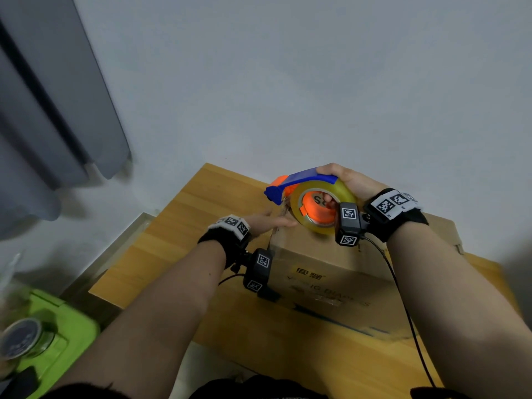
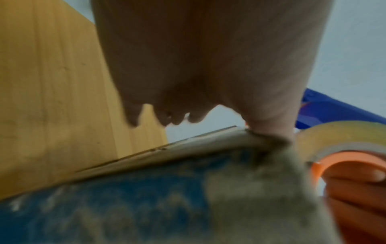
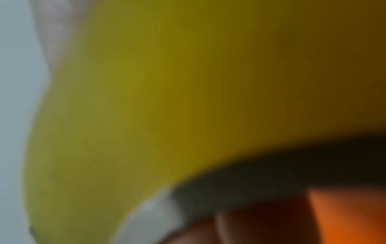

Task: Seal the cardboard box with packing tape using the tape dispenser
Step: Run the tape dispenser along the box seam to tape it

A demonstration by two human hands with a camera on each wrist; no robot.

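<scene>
Now tape dispenser [image 1: 309,201] in right hand [image 1: 348,180], left hand [image 1: 266,221] pressing box [image 1: 331,272]

Left of the left hand [image 1: 263,221], bare table [image 1: 184,226] runs out to its edge. Just right of that hand, the dispenser [image 1: 311,197] in the right hand [image 1: 349,181] blocks the way, hanging over the box [image 1: 331,272]. Under both hands the box top fills the space. Beyond both hands a wall [image 1: 288,82] closes off the far side.
</scene>
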